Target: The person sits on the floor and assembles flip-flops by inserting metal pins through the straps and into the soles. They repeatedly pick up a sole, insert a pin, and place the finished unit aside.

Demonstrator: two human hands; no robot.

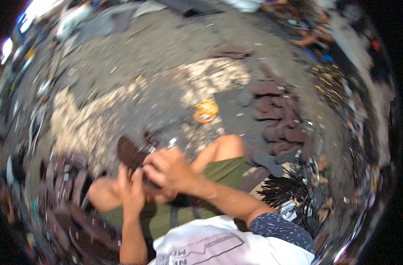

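Between my two hands, above my crossed legs, is a dark brown shoe sole (pixel 130 152), its rounded end pointing up and to the left. My left hand (pixel 131 187) grips its near side, with the thumb and fingers around the edge. My right hand (pixel 166 168) is bent over the other side, fingertips pinched against the sole. Motion blur and my fingers hide whether anything small is in that pinch. A blurred dark piece (pixel 152 139) lies just beyond my hands.
Brown soles (pixel 276 110) lie in rows on a dark mat at right, and more soles (pixel 69 221) are heaped at left. Black strips (pixel 285 187) bunch near my right elbow. Yellow-orange rings (pixel 206 110) lie on the worn mat ahead. Another person's hand (pixel 309 37) shows at far right.
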